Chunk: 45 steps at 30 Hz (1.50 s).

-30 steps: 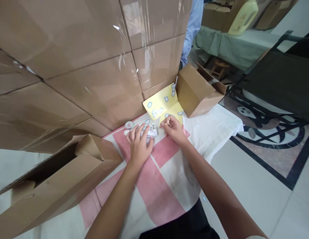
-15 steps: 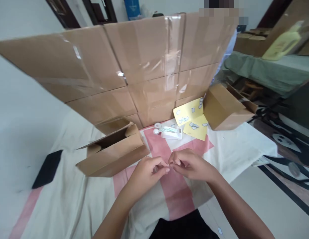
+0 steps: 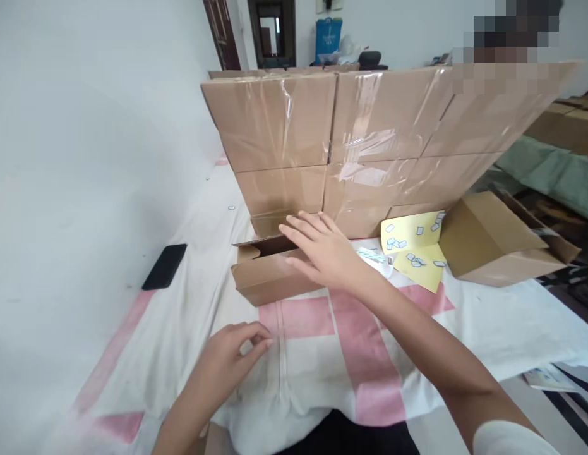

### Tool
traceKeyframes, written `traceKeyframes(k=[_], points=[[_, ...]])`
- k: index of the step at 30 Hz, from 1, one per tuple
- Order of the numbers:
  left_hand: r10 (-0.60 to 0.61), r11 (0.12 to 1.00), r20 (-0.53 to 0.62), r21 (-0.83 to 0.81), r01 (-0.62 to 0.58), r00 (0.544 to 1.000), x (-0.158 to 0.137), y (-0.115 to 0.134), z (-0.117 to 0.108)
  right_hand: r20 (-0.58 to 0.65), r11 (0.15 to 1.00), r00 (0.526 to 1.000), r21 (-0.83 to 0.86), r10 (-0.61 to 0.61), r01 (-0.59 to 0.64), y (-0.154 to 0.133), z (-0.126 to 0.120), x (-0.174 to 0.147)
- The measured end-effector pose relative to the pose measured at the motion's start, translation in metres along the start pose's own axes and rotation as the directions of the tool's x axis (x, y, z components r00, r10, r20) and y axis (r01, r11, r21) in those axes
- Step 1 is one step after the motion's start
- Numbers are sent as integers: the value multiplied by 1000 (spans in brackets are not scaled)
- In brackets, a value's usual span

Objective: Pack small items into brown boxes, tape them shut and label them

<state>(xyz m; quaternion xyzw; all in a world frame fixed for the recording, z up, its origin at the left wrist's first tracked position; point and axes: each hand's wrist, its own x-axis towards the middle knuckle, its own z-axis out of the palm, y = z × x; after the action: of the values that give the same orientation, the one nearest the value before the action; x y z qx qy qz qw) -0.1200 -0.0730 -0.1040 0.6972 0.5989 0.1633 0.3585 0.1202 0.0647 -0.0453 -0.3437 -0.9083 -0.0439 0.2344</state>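
My right hand (image 3: 326, 253) reaches forward with its fingers spread, over the right end of a low open cardboard box (image 3: 275, 278). Whether it touches the box I cannot tell. Nearer to me, my left hand (image 3: 234, 351) hovers above the cloth, thumb and forefinger pinched together; anything between them is too small to make out. Just past my right wrist lies a white object with a green-patterned strip (image 3: 372, 255), partly hidden by the hand. To its right stands a folded yellow card (image 3: 424, 275) with several small blue-edged white pieces on it.
A taped cardboard partition (image 3: 284, 126) rises behind the boxes. Another open carton (image 3: 492, 240) stands at the right. A black phone (image 3: 165, 266) lies at the left on the pink-and-white cloth (image 3: 303, 366). Beyond the partition is a person, blurred out.
My hands have come apart: the right moved forward to the cardboard box and opened out, the left stays pinched nearer to me. The view has swung left.
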Motion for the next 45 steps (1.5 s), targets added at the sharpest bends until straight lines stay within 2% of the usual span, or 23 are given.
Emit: traceKeyframes(k=[3, 5, 7, 9, 12, 14, 16, 18, 20, 24, 26, 28, 31, 33, 35, 38, 40, 43, 45], points=[[51, 972, -74, 231, -33, 996, -1, 6, -32, 120, 999, 992, -17, 41, -39, -5, 41, 16], [112, 937, -87, 342, -76, 990, 7, 13, -55, 149, 997, 985, -7, 81, -81, -7, 58, 14], [182, 894, -40, 423, -149, 982, 21, 22, -81, 124, 996, 988, -6, 94, -94, -9, 67, 8], [210, 855, 56, 474, -212, 976, 40, 31, -107, 93, 996, 991, -8, 93, -92, -10, 68, 4], [90, 830, 220, 522, -195, 971, 73, 47, -138, 75, 995, 993, 11, 96, -97, -10, 66, 3], [5, 801, 283, 573, -173, 959, 94, 59, -149, 67, 995, 993, 28, 97, -99, -9, 66, 5], [-2, 718, 330, 657, -228, 944, 112, 67, -152, 61, 994, 993, 39, 97, -99, -9, 66, 6], [59, 592, 384, 730, -342, 921, 129, 71, -149, 58, 993, 993, 46, 103, -105, -9, 67, 6], [125, 500, 426, 753, -428, 896, 145, 71, -144, 59, 992, 992, 51, 110, -113, -10, 68, 5], [181, 486, 470, 721, -494, 864, 169, 71, -137, 49, 991, 992, 62, 114, -117, -10, 70, 2], [180, 484, 479, 717, -502, 859, 177, 72, -135, 43, 991, 993, 66, 111, -114, -10, 70, 1], [128, 460, 477, 748, -478, 870, 182, 73, -133, 37, 991, 993, 69, 110, -112, -10, 70, 0], [11, 403, 443, 819, -410, 896, 186, 73, -130, 36, 991, 994, 74, 108, -110, -11, 70, 0], [-32, 378, 375, 863, -336, 926, 188, 73, -128, 37, 991, 994, 77, 107, -110, -11, 69, 0], [-60, 424, 268, 879, -218, 962, 190, 71, -127, 36, 991, 994, 81, 105, -108, -11, 70, -1], [-163, 653, 181, 757, -31, 970, 195, 61, -130, 27, 991, 995, 86, 99, -101, -9, 72, -1], [-248, 767, 237, 640, 42, 939, 195, 47, -135, 19, 991, 995, 87, 101, -102, -9, 73, 0], [-320, 867, 346, 483, 125, 882, 189, 24, -142, 24, 987, 994, 115, 107, -109, -11, 72, 0], [-334, 917, 378, 344, 203, 864, 179, 10, -142, 20, 980, 991, 144, 135, -136, -12, 70, -2]])
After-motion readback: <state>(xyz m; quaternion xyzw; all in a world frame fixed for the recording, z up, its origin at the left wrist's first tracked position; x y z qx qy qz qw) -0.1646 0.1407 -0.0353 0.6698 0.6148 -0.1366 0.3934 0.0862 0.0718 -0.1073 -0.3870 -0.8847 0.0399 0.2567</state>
